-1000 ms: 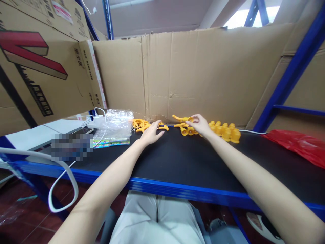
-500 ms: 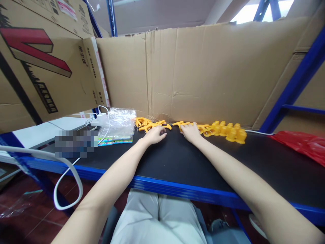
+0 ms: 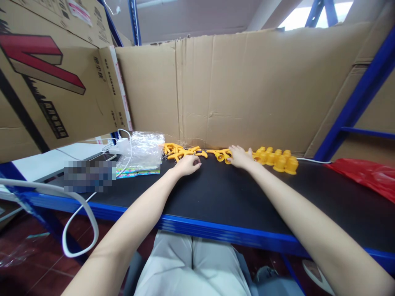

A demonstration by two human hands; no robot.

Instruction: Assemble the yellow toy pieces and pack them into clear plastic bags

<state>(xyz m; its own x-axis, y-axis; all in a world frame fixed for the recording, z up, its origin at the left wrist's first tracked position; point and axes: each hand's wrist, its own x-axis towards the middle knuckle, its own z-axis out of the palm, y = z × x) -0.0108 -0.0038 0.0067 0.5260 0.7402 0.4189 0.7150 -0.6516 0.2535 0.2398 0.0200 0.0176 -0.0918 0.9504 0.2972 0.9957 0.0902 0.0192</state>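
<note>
My left hand (image 3: pixel 187 165) rests on the black tabletop, fingers loosely bent and thumb apart, nothing seen in it. Just behind it lies a pile of orange branched handle-like pieces (image 3: pixel 177 149), some with small metal bits. My right hand (image 3: pixel 242 158) is open, fingers spread over a row of yellow pieces by the cardboard, touching or just above them. To its left lie yellow cup-ended pieces (image 3: pixel 220 157), their hollow mouths facing me. On its right stands a cluster of yellow bell-shaped cups (image 3: pixel 279 159). What lies under the right palm is hidden.
A tall cardboard sheet (image 3: pixel 247 90) closes off the back. Left are clear plastic bags (image 3: pixel 143 148), a white charger (image 3: pixel 122 144) with cables and a large carton (image 3: pixel 61 78). A red plastic bag (image 3: pixel 365 176) lies at the right. A blue rail (image 3: pixel 216 230) edges the table.
My right hand has moved right along the row and its fingers have spread, uncovering yellow cup-ended pieces on its left. The left hand has stayed nearly still.
</note>
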